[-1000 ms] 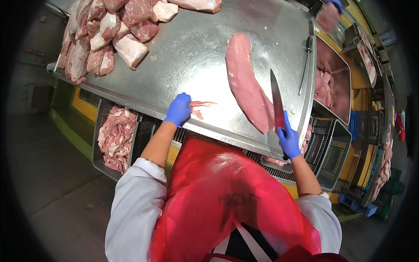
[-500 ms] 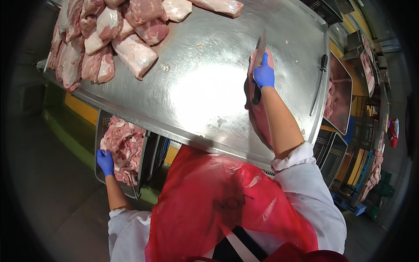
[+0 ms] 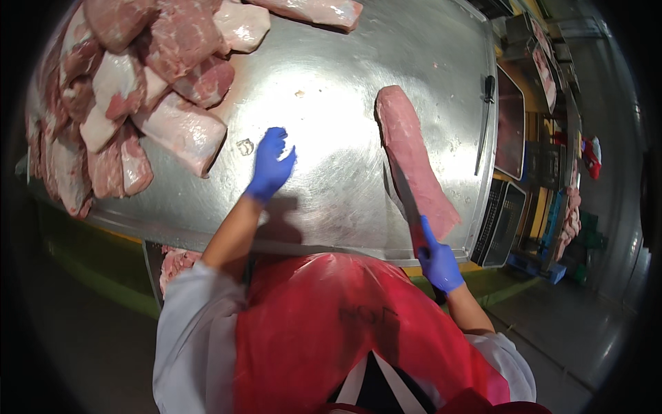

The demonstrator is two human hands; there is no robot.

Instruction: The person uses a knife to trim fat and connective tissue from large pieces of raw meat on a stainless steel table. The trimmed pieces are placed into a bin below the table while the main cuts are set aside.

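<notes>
My left hand [image 3: 270, 163] in a blue glove hovers with fingers spread over the middle of the steel table [image 3: 331, 90], empty, near a small white scrap [image 3: 245, 145]. My right hand [image 3: 437, 261], also blue-gloved, grips a knife [image 3: 407, 200] at the table's near edge. The blade lies along the left side of a long pink loin of meat [image 3: 416, 160] stretched out on the table's right half. A pile of raw meat cuts [image 3: 131, 96] fills the left part of the table, just left of my left hand.
A second knife [image 3: 484, 124] lies near the table's right edge. Another long cut [image 3: 314, 10] sits at the far edge. A crate with meat pieces [image 3: 176, 262] stands under the near edge. Trays and crates [image 3: 514, 124] line the right side.
My left hand came up from the crate below the table and now hovers over the tabletop. My right hand with the knife drew back from the far end of the loin to the near edge.
</notes>
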